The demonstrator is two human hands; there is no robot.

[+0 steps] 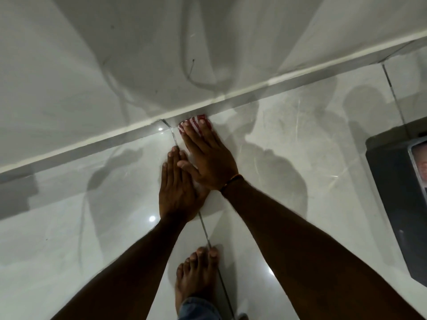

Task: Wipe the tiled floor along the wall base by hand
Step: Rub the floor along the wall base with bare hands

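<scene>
Right hand point(209, 155) flat, pinning striped cloth point(195, 124) at wall base point(138, 129); left hand point(179, 188) splayed on tiled floor point(288, 139); may slip on glossy tile, or miss grout line point(172, 135).

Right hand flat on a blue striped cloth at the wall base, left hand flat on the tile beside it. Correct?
Not quite: the head view shows the cloth is red and white striped, not blue. The rest holds: right hand flat on it at the wall base, left hand on the tile.

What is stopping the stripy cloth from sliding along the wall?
Nothing visible. The right hand presses the red-and-white cloth flat beside the wall base, and the floor along it looks bare.
</scene>
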